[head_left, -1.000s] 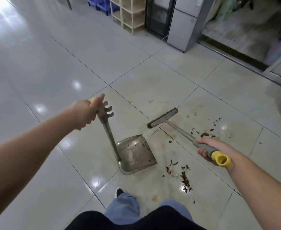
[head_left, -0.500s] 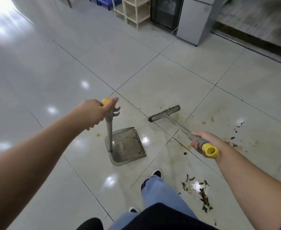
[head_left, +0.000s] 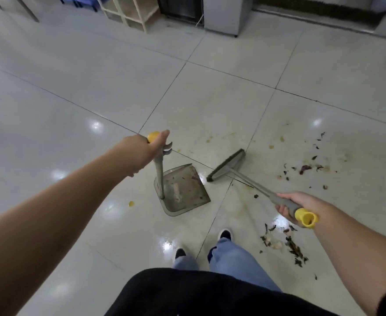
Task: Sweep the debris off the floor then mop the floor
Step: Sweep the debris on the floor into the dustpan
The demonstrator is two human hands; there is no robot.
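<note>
Shifted a little rightward and lower in the frame since half a second back: dustpan (head_left: 185, 190) and broom (head_left: 227, 166), the head now just right of the pan's open lip, with both shoes now in view at bottom centre.

At centre left, left hand (head_left: 142, 151) wrapped round the yellow-capped top of the dustpan's upright handle, grip clamped on it, thumb laid along the cap; held that way, probably, to keep the pan flat on the floor (head_left: 73, 110) and steady for incoming sweepings. Small yellow spot on the tile just left of the pan.

At centre, the pan's mouth facing right and up-frame, towards the brush, so a short stroke can carry dirt straight in. A few specks already inside.

At right, right hand (head_left: 294, 205) closed round the grey broom shaft beside its yellow end, grip clamped on it, shaft slanting down to bristles that look to touch the tile.

Debris in two patches, both well apart from the pan: one scatter (head_left: 306, 167) at mid right, another pile (head_left: 283, 242) at lower right beside the person's feet. Sweeping unfinished, by the look; no mop in view.
</note>
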